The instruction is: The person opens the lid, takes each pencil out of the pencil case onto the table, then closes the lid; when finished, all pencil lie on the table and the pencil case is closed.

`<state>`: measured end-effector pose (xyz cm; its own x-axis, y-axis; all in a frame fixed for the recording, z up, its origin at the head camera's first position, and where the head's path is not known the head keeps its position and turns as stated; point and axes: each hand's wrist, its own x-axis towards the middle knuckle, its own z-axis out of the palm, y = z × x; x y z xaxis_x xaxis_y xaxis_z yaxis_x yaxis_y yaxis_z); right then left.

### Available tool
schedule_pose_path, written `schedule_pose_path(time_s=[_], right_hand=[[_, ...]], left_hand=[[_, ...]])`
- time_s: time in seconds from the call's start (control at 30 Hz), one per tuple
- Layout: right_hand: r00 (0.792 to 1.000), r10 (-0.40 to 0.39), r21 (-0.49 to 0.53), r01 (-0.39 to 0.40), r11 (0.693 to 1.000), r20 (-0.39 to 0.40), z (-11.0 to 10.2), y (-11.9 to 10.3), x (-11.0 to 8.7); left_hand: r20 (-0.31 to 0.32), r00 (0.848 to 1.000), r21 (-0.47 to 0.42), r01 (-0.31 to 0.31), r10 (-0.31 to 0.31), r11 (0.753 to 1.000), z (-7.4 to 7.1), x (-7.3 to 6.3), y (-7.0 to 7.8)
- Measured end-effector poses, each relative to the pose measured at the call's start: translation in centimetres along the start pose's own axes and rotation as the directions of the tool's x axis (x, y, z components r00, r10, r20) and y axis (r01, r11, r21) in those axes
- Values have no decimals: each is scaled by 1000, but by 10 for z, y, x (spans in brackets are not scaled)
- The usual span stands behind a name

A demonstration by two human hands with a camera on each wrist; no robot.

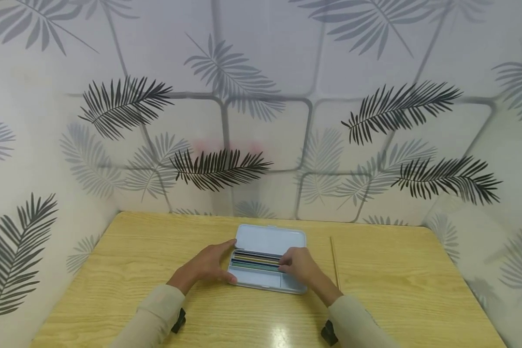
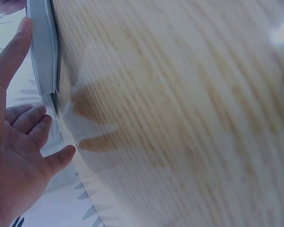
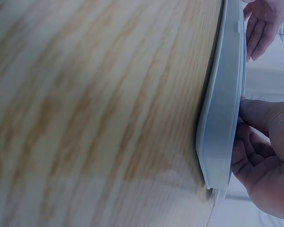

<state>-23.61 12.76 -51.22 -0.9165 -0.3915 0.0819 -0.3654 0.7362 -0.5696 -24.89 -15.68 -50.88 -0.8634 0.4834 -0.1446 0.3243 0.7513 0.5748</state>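
A light blue pencil case (image 1: 254,277) lies on the table with its lid (image 1: 269,240) folded back. Several pencils (image 1: 252,261) in different colours lie side by side in its rear compartment. My left hand (image 1: 206,263) spans the case's left end, thumb at the front corner and forefinger near the hinge. In the left wrist view the thumb is straight against the case wall (image 2: 43,47) and the other fingers are loose. My right hand (image 1: 302,266) reaches in over the right end, pinching at the pencils' ends. Its curled fingertips are partly hidden behind the case wall (image 3: 222,109) in the right wrist view.
A thin wood-coloured stick (image 1: 335,263) lies on the table to the right of the case. The wood-grain table (image 1: 156,246) ends at the back against a leaf-patterned curtain (image 1: 261,125), which also hangs along both sides.
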Motion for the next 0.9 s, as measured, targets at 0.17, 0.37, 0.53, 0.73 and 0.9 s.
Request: schedule_pose_path(time_s=[0.17,0.37,0.53,0.73,0.9], right_hand=[[1000,6,-1,-6,1000,4,0,-1,1],[999,-25,1,25,1000,-19,-1,2,1],[999,-25,37,27,999,-43,-8,6,-3],[996,51,73,-45,996,-78,-26,5,-9],[988,91,133,-75,988,-123,-42,12,-19]], left_hand=[[-4,1000,1,-5,5,1000,-1,0,1],[-6,1000,1,-7,7,1000,0,2,-1],[-9,1000,8,-1,1,1000,1,2,-2],[-19,1000,-2,0,0,1000,1,2,-2],[-18,1000,-4,-9,9,1000,1,2,-1]])
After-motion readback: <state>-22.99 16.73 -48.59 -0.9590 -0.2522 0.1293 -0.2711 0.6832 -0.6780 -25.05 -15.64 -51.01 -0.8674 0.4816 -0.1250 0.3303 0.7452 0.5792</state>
